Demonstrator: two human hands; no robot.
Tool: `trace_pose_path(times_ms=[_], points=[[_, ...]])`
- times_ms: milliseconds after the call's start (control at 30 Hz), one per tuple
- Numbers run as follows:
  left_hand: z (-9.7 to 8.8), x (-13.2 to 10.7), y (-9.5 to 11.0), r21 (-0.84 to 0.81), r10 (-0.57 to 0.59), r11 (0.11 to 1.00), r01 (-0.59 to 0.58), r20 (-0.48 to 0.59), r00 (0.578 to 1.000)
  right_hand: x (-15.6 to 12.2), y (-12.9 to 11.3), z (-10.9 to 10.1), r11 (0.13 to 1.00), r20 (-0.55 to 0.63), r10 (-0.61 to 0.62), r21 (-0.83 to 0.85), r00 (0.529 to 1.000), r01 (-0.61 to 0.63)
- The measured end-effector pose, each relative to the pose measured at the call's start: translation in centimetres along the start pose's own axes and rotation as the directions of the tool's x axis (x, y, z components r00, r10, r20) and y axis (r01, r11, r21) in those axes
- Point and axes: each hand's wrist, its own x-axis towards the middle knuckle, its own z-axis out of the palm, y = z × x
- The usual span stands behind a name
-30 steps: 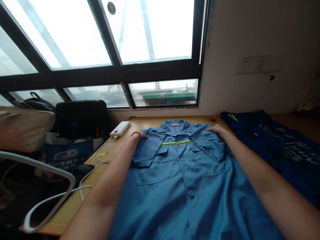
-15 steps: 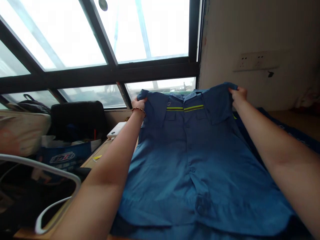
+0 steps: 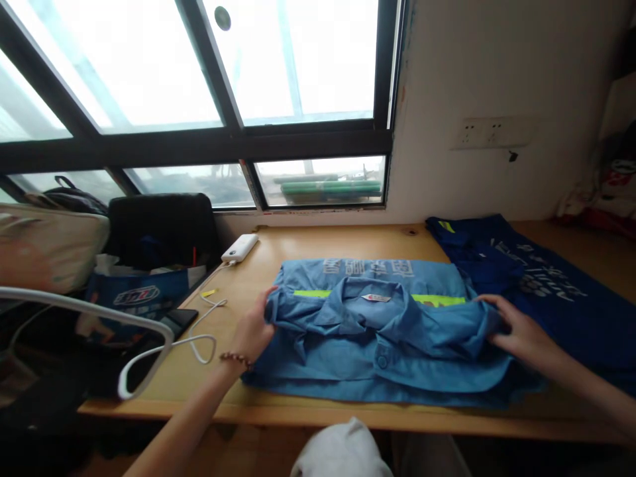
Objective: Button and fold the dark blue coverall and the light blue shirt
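A blue work shirt (image 3: 342, 358) lies bunched across the wooden table (image 3: 298, 242), its collar and a white neck label facing up. Behind the collar, its back panel shows a yellow-green stripe and pale lettering. My left hand (image 3: 254, 326), with a beaded bracelet at the wrist, grips the shirt at its left shoulder. At the opposite shoulder, my right hand (image 3: 519, 329) pinches the cloth between thumb and fingers. A round button (image 3: 381, 361) shows below the collar.
Darker blue garments (image 3: 556, 278) with white print lie on the right. A white power bank (image 3: 240, 248) with a cable, a dark phone (image 3: 179, 321) and a white curved tube (image 3: 124, 334) are on the left. Beyond stand a black chair (image 3: 163, 222) and a window.
Both hands have come down from holding the shirt up and spread out. Its shoulders now rest low on the table, the front is folded under, and the back lettering shows.
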Motion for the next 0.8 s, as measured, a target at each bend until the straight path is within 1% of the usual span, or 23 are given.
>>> trace_pose_path(times_ms=[33, 67, 100, 167, 267, 333, 367, 433, 500, 567, 633, 700, 767, 800], points=[[0.0, -1.5, -0.7, 0.11, 0.044, 0.993, -0.05, 0.054, 0.998, -1.7, 0.5, 0.6, 0.994, 0.056, -0.035, -0.103, 0.998, 0.041], [0.0, -2.7, -1.3, 0.198, 0.093, 0.974, -0.111, 0.098, 0.991, -3.1, 0.8, 1.1, 0.979, 0.113, -0.087, -0.177, 0.99, 0.106], [0.1, -3.4, -1.8, 0.267, 0.135, 0.949, -0.167, 0.135, 0.982, -4.0, 0.8, 1.5, 0.955, 0.144, -0.138, -0.241, 0.98, 0.17], [0.0, -4.1, -2.1, 0.366, 0.201, 0.894, -0.257, 0.185, 0.962, -4.9, 0.1, 1.8, 0.907, 0.19, -0.236, -0.31, 0.953, 0.286], [-0.6, -3.8, -1.2, 0.451, 0.269, 0.821, -0.351, 0.236, 0.934, -4.5, -1.5, 1.4, 0.86, 0.248, -0.302, -0.344, 0.92, 0.376], [-1.4, -3.6, -0.4, 0.498, 0.333, 0.764, -0.41, 0.24, 0.912, -4.1, -2.4, 0.7, 0.853, 0.275, -0.305, -0.347, 0.912, 0.39], [-1.9, -3.6, -0.1, 0.528, 0.372, 0.731, -0.433, 0.225, 0.901, -3.9, -2.6, 0.3, 0.854, 0.281, -0.298, -0.349, 0.912, 0.386], [-2.8, -4.1, 0.3, 0.594, 0.451, 0.663, -0.456, 0.17, 0.876, -4.0, -2.7, -0.8, 0.855, 0.264, -0.284, -0.364, 0.922, 0.368], [-3.5, -5.0, 0.2, 0.642, 0.503, 0.615, -0.459, 0.129, 0.855, -4.6, -2.2, -1.6, 0.85, 0.225, -0.278, -0.395, 0.934, 0.348], [-3.7, -6.1, -0.3, 0.65, 0.51, 0.597, -0.47, 0.145, 0.848, -5.5, -1.5, -1.9, 0.84, 0.201, -0.279, -0.423, 0.939, 0.34], [-3.5, -7.1, -0.9, 0.627, 0.49, 0.595, -0.503, 0.213, 0.845, -6.4, -0.7, -1.6, 0.829, 0.219, -0.273, -0.44, 0.937, 0.344], [-3.3, -7.8, -1.5, 0.599, 0.481, 0.59, -0.541, 0.278, 0.831, -7.0, -0.3, -1.1, 0.82, 0.252, -0.265, -0.449, 0.931, 0.355], [-3.4, -8.3, -2.0, 0.584, 0.499, 0.587, -0.56, 0.283, 0.819, -7.3, -0.4, -0.7, 0.811, 0.279, -0.266, -0.452, 0.923, 0.371], [-3.7, -8.5, -2.2, 0.58, 0.515, 0.592, -0.56, 0.262, 0.816, -7.4, -0.6, -0.7, 0.809, 0.26, -0.273, -0.459, 0.926, 0.367]])
